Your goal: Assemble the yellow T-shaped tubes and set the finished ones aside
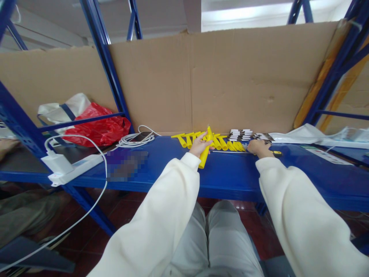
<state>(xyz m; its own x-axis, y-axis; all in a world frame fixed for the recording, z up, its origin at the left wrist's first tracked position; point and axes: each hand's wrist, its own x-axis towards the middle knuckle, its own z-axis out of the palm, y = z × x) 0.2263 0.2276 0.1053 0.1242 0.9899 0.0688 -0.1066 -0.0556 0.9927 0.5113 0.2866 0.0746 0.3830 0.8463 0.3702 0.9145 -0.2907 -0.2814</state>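
My left hand (199, 145) is closed round a yellow T-shaped plastic handle (204, 158), held tilted above the blue bench. Several like yellow T-shaped handles (188, 142) stand in a row behind and beside it. My right hand (259, 148) reaches down to the bench, its fingers bent together beside a small pile of grey bits (246, 146); what they hold, if anything, is hidden. Smaller yellow pieces (236, 146) lie left of that hand. Stacked black-and-white pieces (240, 134) sit behind them. A yellow-and-black tool end (277, 153) shows just right of my right hand.
A cardboard panel (230, 84) walls the back of the blue bench (173, 173). To the left are a coiled white cable (134, 140), a power strip (83, 167) and a red plastic bag (98, 123). White plastic sheeting (302, 135) lies right. Another person's hand (7, 146) shows far left.
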